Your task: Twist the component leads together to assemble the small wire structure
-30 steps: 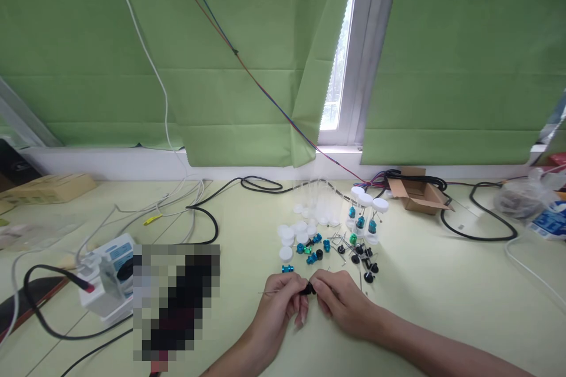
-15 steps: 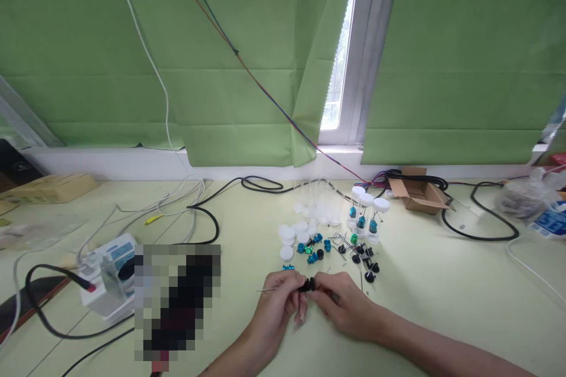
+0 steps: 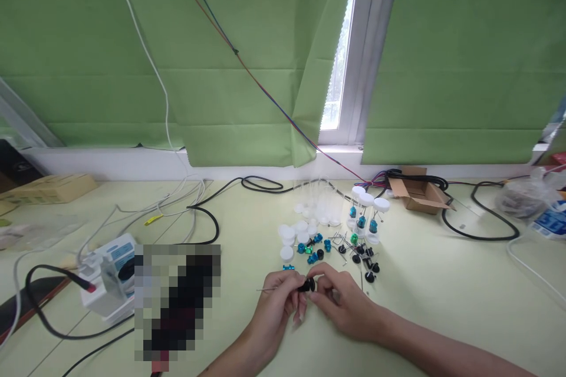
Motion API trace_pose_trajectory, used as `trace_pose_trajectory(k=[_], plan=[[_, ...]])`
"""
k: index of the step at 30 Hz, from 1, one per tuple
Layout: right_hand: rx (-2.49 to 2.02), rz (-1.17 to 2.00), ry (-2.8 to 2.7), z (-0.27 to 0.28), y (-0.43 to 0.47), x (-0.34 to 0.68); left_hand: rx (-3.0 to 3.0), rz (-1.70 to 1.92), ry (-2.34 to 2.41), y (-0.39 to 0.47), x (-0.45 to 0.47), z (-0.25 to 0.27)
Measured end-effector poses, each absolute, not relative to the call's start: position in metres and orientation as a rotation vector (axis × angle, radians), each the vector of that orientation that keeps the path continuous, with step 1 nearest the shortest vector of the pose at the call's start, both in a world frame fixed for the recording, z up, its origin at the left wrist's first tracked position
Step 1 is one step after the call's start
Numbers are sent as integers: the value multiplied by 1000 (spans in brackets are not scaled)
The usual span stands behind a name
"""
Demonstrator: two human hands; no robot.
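Note:
My left hand [image 3: 279,300] pinches a small black knob-like part with a round disc end [image 3: 312,285]. A thin metal rod [image 3: 265,290] sticks out leftward from the same hand. Thumb and index finger of my right hand [image 3: 347,301] are on the edge of the disc, closed around it. Just beyond lie blue metal fittings [image 3: 313,258], a green fitting [image 3: 308,250], black disc-headed parts [image 3: 369,277] and thin metal hex keys [image 3: 339,240]. My fingers partly hide the held part.
White round caps [image 3: 287,254] lie behind my left hand, with clear tubes [image 3: 325,203] beyond. Several capped tubes [image 3: 374,225] with blue fittings stand right of those. An open cardboard box [image 3: 420,197] sits at the back. At left are a white power strip [image 3: 106,300] and black cables [image 3: 216,227].
My right index finger has lifted and shifted left onto the top of the black disc. My left hand has stayed nearly still.

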State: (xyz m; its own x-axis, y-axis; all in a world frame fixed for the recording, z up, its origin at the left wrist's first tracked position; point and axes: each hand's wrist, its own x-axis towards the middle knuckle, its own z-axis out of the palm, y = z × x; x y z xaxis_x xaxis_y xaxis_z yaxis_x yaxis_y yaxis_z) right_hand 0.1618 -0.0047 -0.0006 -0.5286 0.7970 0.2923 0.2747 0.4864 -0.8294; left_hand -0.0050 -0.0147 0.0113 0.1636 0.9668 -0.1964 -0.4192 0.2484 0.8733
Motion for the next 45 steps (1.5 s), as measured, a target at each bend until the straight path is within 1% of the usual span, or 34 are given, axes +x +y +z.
trace_pose_trajectory(k=[18, 27, 41, 45], plan=[[-906, 831, -2150, -2, -3, 160, 774, 1127, 887, -14, -6, 8], [-905, 926, -2011, -9, -3, 162, 771, 1137, 892, -13, -5, 7], [-902, 878, -2137, 1, -4, 161, 791, 1100, 902, -12, -6, 5], [-908, 941, -2105, 0, -3, 160, 776, 1101, 910, -13, -5, 5]])
